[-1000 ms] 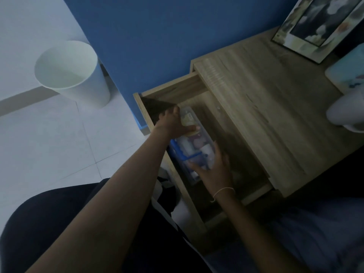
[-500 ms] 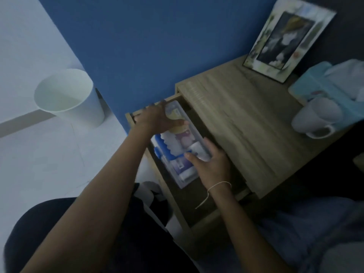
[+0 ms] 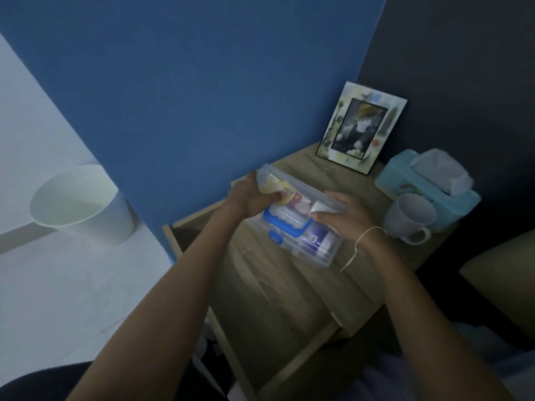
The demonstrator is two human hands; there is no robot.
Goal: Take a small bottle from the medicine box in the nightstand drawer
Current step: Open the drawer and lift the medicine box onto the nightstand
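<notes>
A clear plastic medicine box (image 3: 307,241) with a blue handle and latch is held tilted above the wooden nightstand top (image 3: 292,285). My left hand (image 3: 252,198) grips its far left end. My right hand (image 3: 346,218) holds its right side. Small packets and containers show through the plastic; I cannot pick out a single small bottle. The open drawer (image 3: 185,244) juts out at the nightstand's left, its inside dark.
On the nightstand's far side stand a picture frame (image 3: 360,127), a teal tissue box (image 3: 425,189) and a white mug (image 3: 409,219). A white waste bin (image 3: 84,204) sits on the tiled floor at left. A blue wall rises behind.
Both hands have lifted the medicine box out of the drawer and carried it up and right over the nightstand top. The camera view has tilted upward.
</notes>
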